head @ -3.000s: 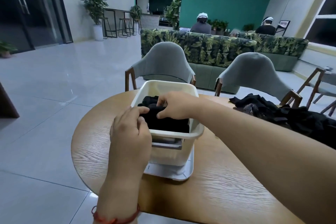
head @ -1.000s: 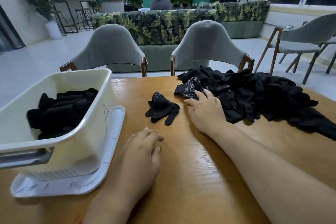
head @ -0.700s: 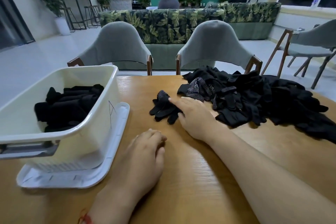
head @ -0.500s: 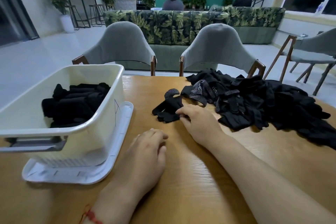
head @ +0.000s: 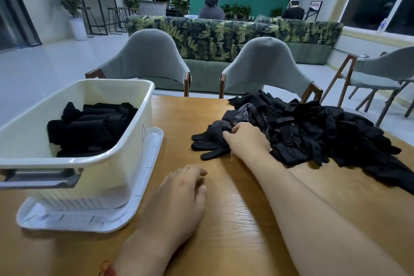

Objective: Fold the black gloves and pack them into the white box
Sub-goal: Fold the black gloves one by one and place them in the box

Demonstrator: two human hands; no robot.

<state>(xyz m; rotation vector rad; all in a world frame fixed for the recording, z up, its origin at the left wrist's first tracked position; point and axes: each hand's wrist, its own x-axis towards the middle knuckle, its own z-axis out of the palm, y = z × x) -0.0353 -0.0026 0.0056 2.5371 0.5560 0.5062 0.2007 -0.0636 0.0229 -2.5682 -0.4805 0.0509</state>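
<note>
Left hand [head: 179, 199]: lies palm down on the surface [head: 235, 226], fingers loosely bent, thumb alongside them, holding nothing.
Left wrist: sits at the lower edge of view, with a red cord [head: 108, 270] around it.
Right hand [head: 246, 141]: reaches forward, knuckles up, fingers curled onto a black glove [head: 209, 141] and gripping it.
Right arm: bare forearm stretches from the lower right corner diagonally toward the centre, low over the surface.

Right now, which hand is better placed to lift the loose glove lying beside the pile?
Right: the right hand grips the loose glove, while the left hand rests on the table short of it.
</note>
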